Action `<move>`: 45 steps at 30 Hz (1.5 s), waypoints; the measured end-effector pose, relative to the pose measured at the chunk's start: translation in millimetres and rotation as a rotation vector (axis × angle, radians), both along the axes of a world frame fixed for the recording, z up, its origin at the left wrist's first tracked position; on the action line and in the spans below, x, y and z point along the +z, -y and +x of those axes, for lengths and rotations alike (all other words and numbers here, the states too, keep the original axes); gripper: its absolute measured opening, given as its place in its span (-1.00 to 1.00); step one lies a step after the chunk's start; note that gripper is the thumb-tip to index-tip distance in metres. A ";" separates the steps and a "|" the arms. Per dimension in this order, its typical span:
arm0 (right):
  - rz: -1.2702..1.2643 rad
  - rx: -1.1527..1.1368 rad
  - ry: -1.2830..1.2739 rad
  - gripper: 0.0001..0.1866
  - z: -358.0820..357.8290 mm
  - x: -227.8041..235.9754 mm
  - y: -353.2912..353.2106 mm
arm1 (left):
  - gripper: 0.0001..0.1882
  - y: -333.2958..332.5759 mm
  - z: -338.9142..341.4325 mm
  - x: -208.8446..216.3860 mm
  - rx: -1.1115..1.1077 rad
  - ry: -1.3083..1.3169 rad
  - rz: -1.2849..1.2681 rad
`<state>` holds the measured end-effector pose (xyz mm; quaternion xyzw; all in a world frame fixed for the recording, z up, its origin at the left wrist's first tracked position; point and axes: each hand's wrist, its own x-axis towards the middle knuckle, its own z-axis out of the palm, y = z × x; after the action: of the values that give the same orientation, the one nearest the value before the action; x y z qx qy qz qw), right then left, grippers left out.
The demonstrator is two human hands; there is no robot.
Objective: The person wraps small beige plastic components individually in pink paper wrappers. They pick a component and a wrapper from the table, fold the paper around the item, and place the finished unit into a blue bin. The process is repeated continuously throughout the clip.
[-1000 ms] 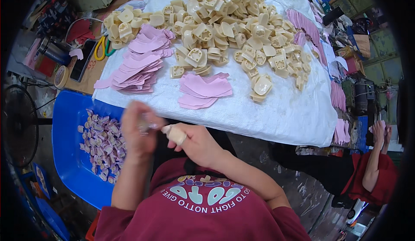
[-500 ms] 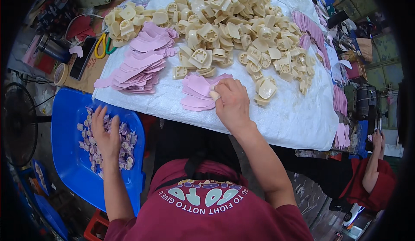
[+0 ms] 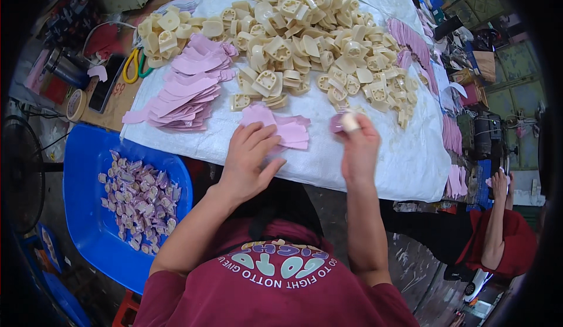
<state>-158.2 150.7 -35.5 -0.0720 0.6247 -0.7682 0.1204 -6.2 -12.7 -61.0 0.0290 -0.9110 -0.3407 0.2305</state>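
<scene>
My left hand (image 3: 251, 157), fingers spread, reaches to the near left edge of a small stack of thin pink cut pieces (image 3: 293, 132). To the right of that stack, my right hand (image 3: 360, 145) is raised with its fingers closed on a small purple piece (image 3: 336, 123), blurred by motion. A pale cream cover or part (image 3: 350, 122) shows at its fingertips; which one, I cannot tell. Beyond both hands lies a large heap of cream plastic parts (image 3: 311, 46). A taller pile of pink pieces (image 3: 182, 95) fans out at the left.
A blue tub (image 3: 88, 221) at the lower left holds many purple-wrapped small parts (image 3: 141, 201). Scissors (image 3: 136, 66), a phone (image 3: 107, 84) and a tape roll (image 3: 76, 104) lie left of the white sheet (image 3: 404, 163). A person in red (image 3: 498, 245) works at the right.
My left hand has moved from over the blue tub to the small pink stack. My right hand has left that stack and moved right, with the purple piece now showing in its fingers.
</scene>
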 end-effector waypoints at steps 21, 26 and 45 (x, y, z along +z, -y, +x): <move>1.053 0.003 -0.745 -0.56 -31.4 9.1 -73.8 | -0.64 -7.4 -12.5 64.0 0.007 -0.143 1.693; 1.014 0.043 -0.501 -0.58 -28.9 22.0 -72.6 | -0.57 -22.3 -33.7 73.9 -0.003 -0.235 1.572; 0.564 -0.110 -0.838 -0.60 6.2 -1.0 -18.5 | -0.64 -71.0 -164.3 23.7 0.210 -0.184 1.427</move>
<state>-152.0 169.1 -36.5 -0.3056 0.8054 -0.4797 -0.1667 -170.6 58.3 -37.3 0.2309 -0.4364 -0.8290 0.2627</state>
